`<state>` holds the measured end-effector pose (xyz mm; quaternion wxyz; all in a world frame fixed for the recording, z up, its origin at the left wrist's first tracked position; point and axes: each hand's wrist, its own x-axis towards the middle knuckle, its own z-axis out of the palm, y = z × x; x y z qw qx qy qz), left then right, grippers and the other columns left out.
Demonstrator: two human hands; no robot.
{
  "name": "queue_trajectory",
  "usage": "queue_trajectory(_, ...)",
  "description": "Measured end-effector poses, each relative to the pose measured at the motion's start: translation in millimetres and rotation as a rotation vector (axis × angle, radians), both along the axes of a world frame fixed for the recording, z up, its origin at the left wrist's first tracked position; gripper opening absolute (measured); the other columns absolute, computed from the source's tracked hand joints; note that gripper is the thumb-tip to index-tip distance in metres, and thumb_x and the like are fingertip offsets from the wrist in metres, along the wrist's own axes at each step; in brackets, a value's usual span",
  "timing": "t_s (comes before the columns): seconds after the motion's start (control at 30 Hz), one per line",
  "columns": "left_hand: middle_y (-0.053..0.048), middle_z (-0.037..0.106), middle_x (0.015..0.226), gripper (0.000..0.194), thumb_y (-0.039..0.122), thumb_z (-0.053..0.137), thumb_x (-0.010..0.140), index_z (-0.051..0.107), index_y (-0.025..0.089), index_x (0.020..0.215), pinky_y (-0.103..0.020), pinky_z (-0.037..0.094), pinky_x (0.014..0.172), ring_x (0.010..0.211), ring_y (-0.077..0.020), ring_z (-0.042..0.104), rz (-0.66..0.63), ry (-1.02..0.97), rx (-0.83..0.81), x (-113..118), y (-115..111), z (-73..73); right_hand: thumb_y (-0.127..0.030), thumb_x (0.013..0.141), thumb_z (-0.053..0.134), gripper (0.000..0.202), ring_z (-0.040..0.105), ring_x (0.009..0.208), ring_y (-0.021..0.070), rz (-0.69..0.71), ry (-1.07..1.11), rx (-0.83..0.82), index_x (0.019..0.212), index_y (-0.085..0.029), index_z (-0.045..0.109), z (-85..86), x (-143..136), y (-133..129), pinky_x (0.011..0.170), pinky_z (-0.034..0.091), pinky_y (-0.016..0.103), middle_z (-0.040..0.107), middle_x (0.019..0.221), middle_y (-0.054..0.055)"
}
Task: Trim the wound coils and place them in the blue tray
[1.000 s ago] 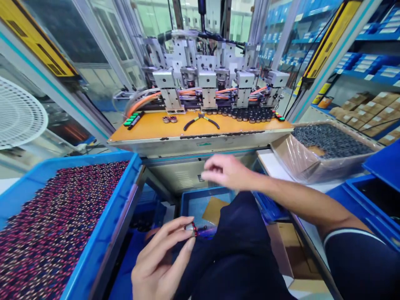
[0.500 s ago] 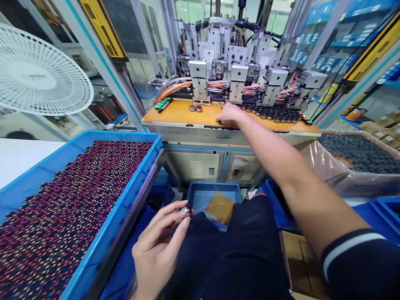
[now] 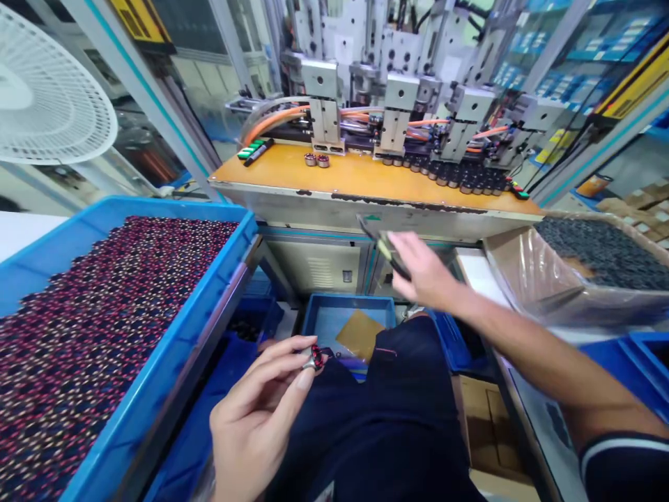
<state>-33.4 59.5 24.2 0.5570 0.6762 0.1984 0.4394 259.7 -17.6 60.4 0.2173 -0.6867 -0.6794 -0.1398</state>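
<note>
Coil [image 3: 316,358] is pinched in the left hand [image 3: 256,411], above the lap [image 3: 366,425], partly covered by that grip. Right hand [image 3: 423,272] clasps blurred pliers [image 3: 387,249] before the bench [image 3: 366,174]. Blue tray [image 3: 194,307] of parts [image 3: 120,307] stands at left.

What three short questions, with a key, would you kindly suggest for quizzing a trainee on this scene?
1. Name the thing: what does the right hand hold?
2. True or false: the left hand grips a small round silver part with a red face between thumb and fingers.
3. Count: on the flat orange worktop, how many small round red-topped parts stand apart from the cluster of black-topped round parts?

Key: 1. Pliers with black-and-yellow handles, blurred in the picture. 2. True. 3. Two.
</note>
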Motion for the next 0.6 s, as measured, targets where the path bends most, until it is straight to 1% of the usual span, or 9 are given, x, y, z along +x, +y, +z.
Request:
queue_trajectory(0.03,-0.006,0.072,0.111,0.022,0.007,0.066,0.085,0.073,0.023,0.099,-0.028,0.065,0.081,0.108,-0.0204,0.069,-0.005,0.0,-0.004,-0.6,-0.1,0.1,-0.012,0.081,0.052,0.062,0.054,0.116,0.029,0.06,0.129,-0.001,0.141,-0.002,0.039,-15.1,-18.3,-15.7,0.1,0.05,0.043,0.053,0.122,0.022)
queue_trajectory(0.1,-0.006,0.072,0.112,0.023,0.006,0.066,0.085,0.073,0.023,0.1,-0.029,0.065,0.08,0.107,-0.0207,0.07,-0.012,0.002,-0.012,-0.3,-0.1,0.4,-0.01,0.082,0.051,0.055,0.06,0.102,0.0224,0.149,0.389,-0.074,0.137,-0.01,0.044,-41.1,-56.4,-45.9,0.089,0.055,0.036,0.058,0.114,0.016)
queue_trajectory(0.17,-0.006,0.072,0.112,0.025,0.005,0.066,0.085,0.073,0.024,0.1,-0.03,0.065,0.08,0.107,-0.0205,0.07,-0.017,0.007,-0.019,2.2,-0.3,0.4,-0.011,0.082,0.052,0.05,0.062,0.088,0.0177,0.178,0.616,-0.116,0.132,-0.014,0.047,-56.6,-90.5,-70.5,0.081,0.056,0.03,0.061,0.105,0.011)
queue_trajectory(0.2,-0.006,0.072,0.112,0.025,0.005,0.065,0.085,0.073,0.024,0.1,-0.03,0.065,0.081,0.108,-0.0205,0.069,-0.021,0.01,-0.024,4.0,-0.7,0.3,-0.011,0.082,0.053,0.05,0.063,0.085,0.0163,0.188,0.692,-0.111,0.132,-0.014,0.047,-59.7,-104.0,-79.6,0.082,0.056,0.029,0.062,0.102,0.01)
queue_trajectory(0.27,-0.005,0.072,0.112,0.025,0.004,0.065,0.085,0.073,0.024,0.099,-0.029,0.065,0.081,0.11,-0.0204,0.068,-0.034,0.019,-0.039,8.2,-1.8,0.1,-0.012,0.081,0.054,0.056,0.065,0.087,0.0155,0.205,0.779,-0.089,0.137,-0.014,0.044,-58.6,-122.2,-91.0,0.09,0.055,0.029,0.065,0.103,0.009)
queue_trajectory(0.37,-0.005,0.072,0.113,0.025,0.004,0.065,0.086,0.073,0.023,0.099,-0.028,0.064,0.082,0.11,-0.0199,0.068,-0.05,0.026,-0.05,13.4,-4.1,0.2,-0.013,0.077,0.055,0.067,0.065,0.106,0.0182,0.223,0.841,-0.135,0.142,-0.012,0.043,-48.5,-130.7,-95.2,0.103,0.049,0.03,0.066,0.118,0.012)
queue_trajectory(0.43,-0.005,0.072,0.113,0.024,0.004,0.064,0.086,0.073,0.023,0.099,-0.027,0.063,0.084,0.11,-0.0194,0.068,-0.053,0.031,-0.036,15.2,-5.5,0.5,-0.014,0.074,0.053,0.069,0.064,0.111,0.0191,0.234,0.882,-0.152,0.142,-0.01,0.046,-42.4,-130.5,-93.3,0.104,0.049,0.03,0.064,0.123,0.014)
queue_trajectory(0.53,-0.004,0.073,0.112,0.024,0.004,0.064,0.086,0.073,0.022,0.1,-0.027,0.061,0.089,0.11,-0.0187,0.068,-0.048,0.043,-0.004,15.3,-7.1,0.8,-0.014,0.072,0.052,0.07,0.064,0.107,0.018,0.291,0.925,-0.111,0.142,-0.009,0.046,-37.9,-130.3,-87.7,0.099,0.051,0.027,0.065,0.122,0.014)
queue_trajectory(0.6,-0.003,0.073,0.113,0.025,0.004,0.064,0.086,0.072,0.023,0.1,-0.027,0.06,0.09,0.11,-0.0184,0.068,-0.051,0.047,0.003,13.9,-7.7,0.9,-0.012,0.072,0.051,0.071,0.064,0.107,0.018,0.322,0.937,-0.091,0.142,-0.008,0.046,-37.1,-131.3,-83.5,0.099,0.051,0.027,0.064,0.123,0.014)
